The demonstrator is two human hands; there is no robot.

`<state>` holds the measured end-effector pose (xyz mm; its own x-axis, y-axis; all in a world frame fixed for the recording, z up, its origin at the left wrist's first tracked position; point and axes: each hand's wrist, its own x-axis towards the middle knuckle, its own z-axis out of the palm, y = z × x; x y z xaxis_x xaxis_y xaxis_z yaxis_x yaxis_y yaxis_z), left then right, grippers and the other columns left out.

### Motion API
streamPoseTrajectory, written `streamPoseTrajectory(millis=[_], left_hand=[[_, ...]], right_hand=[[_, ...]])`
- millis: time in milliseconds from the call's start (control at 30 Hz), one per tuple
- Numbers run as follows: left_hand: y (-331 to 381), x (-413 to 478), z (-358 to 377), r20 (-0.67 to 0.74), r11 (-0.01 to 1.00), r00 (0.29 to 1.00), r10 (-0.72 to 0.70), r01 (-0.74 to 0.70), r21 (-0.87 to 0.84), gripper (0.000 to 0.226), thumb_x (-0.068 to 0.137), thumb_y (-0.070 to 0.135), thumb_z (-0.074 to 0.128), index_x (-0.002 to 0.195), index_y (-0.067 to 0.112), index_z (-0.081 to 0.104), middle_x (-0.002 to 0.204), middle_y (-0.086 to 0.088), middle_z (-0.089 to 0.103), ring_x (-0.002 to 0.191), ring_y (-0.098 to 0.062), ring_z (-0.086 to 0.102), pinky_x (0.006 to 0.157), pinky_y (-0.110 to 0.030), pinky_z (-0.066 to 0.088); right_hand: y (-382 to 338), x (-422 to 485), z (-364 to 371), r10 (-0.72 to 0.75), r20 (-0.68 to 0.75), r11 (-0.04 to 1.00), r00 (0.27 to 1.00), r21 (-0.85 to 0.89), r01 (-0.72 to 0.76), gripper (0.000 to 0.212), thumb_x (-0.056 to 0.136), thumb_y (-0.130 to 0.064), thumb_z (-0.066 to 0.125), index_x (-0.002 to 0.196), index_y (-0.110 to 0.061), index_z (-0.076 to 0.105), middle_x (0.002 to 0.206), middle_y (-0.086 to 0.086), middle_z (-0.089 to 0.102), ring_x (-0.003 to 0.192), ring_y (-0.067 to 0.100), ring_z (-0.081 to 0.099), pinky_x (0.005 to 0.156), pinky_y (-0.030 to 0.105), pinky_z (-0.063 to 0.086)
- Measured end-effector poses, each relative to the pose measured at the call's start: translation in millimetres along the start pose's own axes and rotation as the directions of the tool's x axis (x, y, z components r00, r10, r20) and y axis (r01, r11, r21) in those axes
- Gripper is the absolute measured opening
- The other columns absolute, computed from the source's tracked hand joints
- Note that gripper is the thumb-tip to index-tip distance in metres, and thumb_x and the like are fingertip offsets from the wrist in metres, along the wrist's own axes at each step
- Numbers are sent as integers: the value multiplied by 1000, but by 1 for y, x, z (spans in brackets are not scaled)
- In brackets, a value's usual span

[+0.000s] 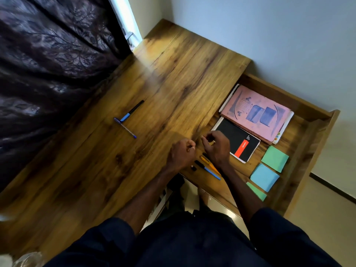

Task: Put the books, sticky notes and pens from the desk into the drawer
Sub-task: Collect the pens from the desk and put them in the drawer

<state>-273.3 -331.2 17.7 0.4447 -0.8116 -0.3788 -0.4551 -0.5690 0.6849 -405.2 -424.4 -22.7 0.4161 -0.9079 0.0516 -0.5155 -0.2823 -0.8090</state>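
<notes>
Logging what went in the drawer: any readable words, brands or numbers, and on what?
"Luxor", probably, on the red label of the black notebook: blurred, not certain.
Small white print beside that label: too small to read.
Cover print of the pink book: blurred, unreadable.
Nothing readable on the pens or sticky notes.

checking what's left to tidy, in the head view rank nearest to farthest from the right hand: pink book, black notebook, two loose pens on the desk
1. black notebook, in the drawer, just beside the right hand.
2. pink book, in the drawer, behind the notebook.
3. two loose pens, on the desk, far left.
</notes>
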Motion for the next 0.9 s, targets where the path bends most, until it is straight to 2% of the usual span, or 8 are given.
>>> streamPoseTrajectory(millis=[100, 233, 333, 467, 567, 667, 900], left_hand=[[-11, -5, -30, -102, 1000, 995, 11, -11, 3, 21, 92, 30, 60, 111, 24, 67, 106, 6, 71, 93, -12, 67, 78, -35, 59], [-50, -7, -72, -241, 998, 969, -56, 50, -32, 21, 91, 31, 60, 109, 24, 67, 104, 6, 72, 93, -12, 67, 81, -41, 59], [-83, -5, -99, -369, 981, 910, -191, 189, -43, 13, 91, 26, 61, 102, 24, 69, 104, 3, 74, 96, -19, 68, 86, -39, 56], [-117, -1, -131, -482, 950, 825, -296, 308, -55, 11, 96, 23, 59, 104, 21, 66, 108, 1, 70, 104, -21, 62, 88, -37, 50], [-133, 12, -147, -513, 938, 793, -328, 337, -79, 7, 96, 25, 57, 100, 22, 62, 105, 3, 68, 98, -18, 60, 87, -37, 51], [-140, 30, -158, -520, 923, 769, -373, 363, -125, 5, 96, 27, 57, 97, 22, 58, 102, 3, 64, 99, -19, 58, 85, -34, 45], [-151, 65, -175, -538, 914, 741, -402, 360, -187, 9, 95, 28, 57, 99, 20, 56, 105, 0, 64, 97, -18, 58, 87, -35, 46]], right_hand=[[-43, 5, 14, -116, 32, 993, 993, 9, 116, 12, 89, -28, 74, 87, -20, 65, 81, -6, 61, 72, 6, 56, 64, 16, 45], [-85, 6, 58, -239, 264, 966, 934, -31, 256, 15, 91, -33, 70, 86, -20, 65, 82, -4, 62, 70, 10, 56, 59, 24, 47], [-101, 9, 95, -250, 405, 949, 880, -79, 306, 11, 90, -26, 67, 87, -16, 66, 85, 0, 62, 71, 11, 55, 62, 29, 48], [-120, 18, 136, -223, 526, 930, 821, -139, 342, 6, 85, -17, 63, 87, -15, 69, 85, 0, 66, 74, 15, 61, 65, 34, 53], [-128, 27, 159, -189, 556, 923, 810, -180, 339, 8, 81, -12, 64, 83, -16, 70, 83, 0, 67, 74, 18, 64, 63, 25, 47], [-134, 38, 169, -164, 543, 925, 823, -206, 320, 9, 83, -10, 65, 85, -16, 72, 82, -4, 64, 72, 11, 60, 62, 16, 40], [-155, 73, 186, -192, 512, 895, 837, -259, 364, 15, 85, -1, 63, 92, -11, 73, 89, 4, 68, 73, 15, 62, 63, 29, 55]])
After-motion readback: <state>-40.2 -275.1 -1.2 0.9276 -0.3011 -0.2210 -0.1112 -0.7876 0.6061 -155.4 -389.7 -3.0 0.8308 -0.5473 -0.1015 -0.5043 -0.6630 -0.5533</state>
